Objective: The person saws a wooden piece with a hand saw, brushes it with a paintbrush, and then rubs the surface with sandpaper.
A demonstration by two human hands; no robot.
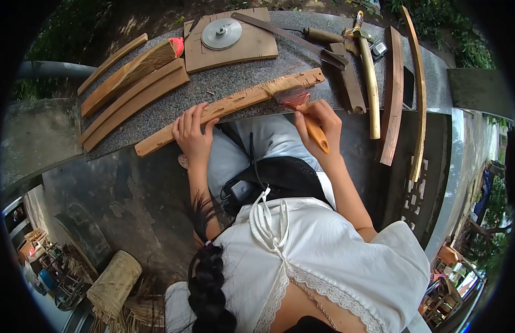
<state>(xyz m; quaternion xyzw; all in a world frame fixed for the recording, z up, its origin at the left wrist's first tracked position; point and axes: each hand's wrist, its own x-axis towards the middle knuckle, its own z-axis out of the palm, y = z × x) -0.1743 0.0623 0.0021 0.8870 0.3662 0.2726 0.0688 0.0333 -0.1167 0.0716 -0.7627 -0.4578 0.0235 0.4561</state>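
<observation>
A long wooden strip [240, 101] with notches and marks along its face lies aslant near the front edge of the stone table. My left hand [193, 132] grips its left part, fingers over the top and thumb at the near side. In my right hand [324, 129] is a paintbrush [317, 134], held by its orange-brown wooden handle. The brush's bristle end meets or overlaps the strip's right part; whether it touches is hard to tell.
On the stone table [213, 83], a board [263, 50] carries a metal disc [221, 34]. Several wood pieces, including a curved one [138, 102], lie left. Right are a long metal blade [290, 39], a hammer [370, 83] and long strips [393, 100], some overhanging the front edge.
</observation>
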